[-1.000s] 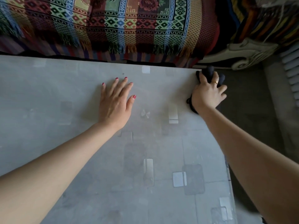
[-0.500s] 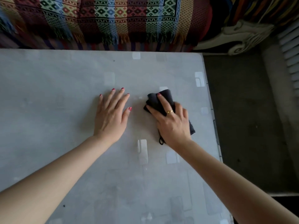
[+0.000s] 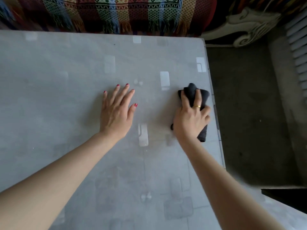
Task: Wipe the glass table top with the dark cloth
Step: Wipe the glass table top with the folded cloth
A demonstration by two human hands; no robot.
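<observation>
A grey glass table top (image 3: 66,100) with faint square patterns fills most of the view. The dark cloth (image 3: 192,92) lies bunched on it close to the right edge. My right hand (image 3: 191,120) lies over the cloth with its fingers curled round the bunched fabric, pressing it onto the glass; cloth shows beyond the fingertips and under the palm's right side. My left hand (image 3: 118,112) rests flat on the glass to the left of the cloth, fingers spread and straight, holding nothing.
A sofa under a colourful fringed woven throw (image 3: 116,12) runs along the table's far edge. A carved white furniture piece (image 3: 245,29) stands at the far right corner. Dark carpet floor (image 3: 245,113) lies past the right edge, with white slats (image 3: 297,52) beyond.
My right hand swept the cloth from the far right corner leftward toward the middle, then back to the right edge. My left hand has stayed flat in place.
</observation>
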